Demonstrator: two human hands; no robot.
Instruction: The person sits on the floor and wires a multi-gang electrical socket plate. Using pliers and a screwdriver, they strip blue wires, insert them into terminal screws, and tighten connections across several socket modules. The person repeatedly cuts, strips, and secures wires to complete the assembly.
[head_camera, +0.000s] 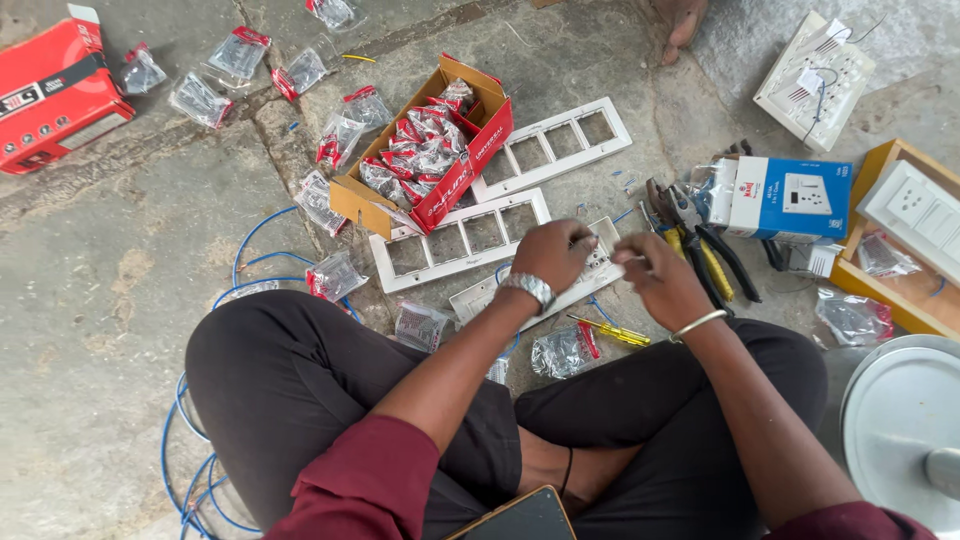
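My left hand (553, 254), with a metal watch on the wrist, rests fingers-down on a white switch plate (603, 262) lying on the floor. My right hand (658, 276), with a bangle on the wrist, is closed beside it, pinching something small at the plate's right end; what it pinches is too small to tell. A yellow-handled screwdriver (612, 331) lies just below the hands. Two empty white frames (461, 241) (551, 147) lie beyond the plate.
An open red box (487, 139) of packeted switches stands at centre back, with loose packets scattered around. Pliers (705, 250), a blue-and-white box (788, 196), a wooden switch board (905, 225) and a white socket board (815, 80) are right. Blue wire (250, 262) loops left. Another person's foot (682, 22) is at top.
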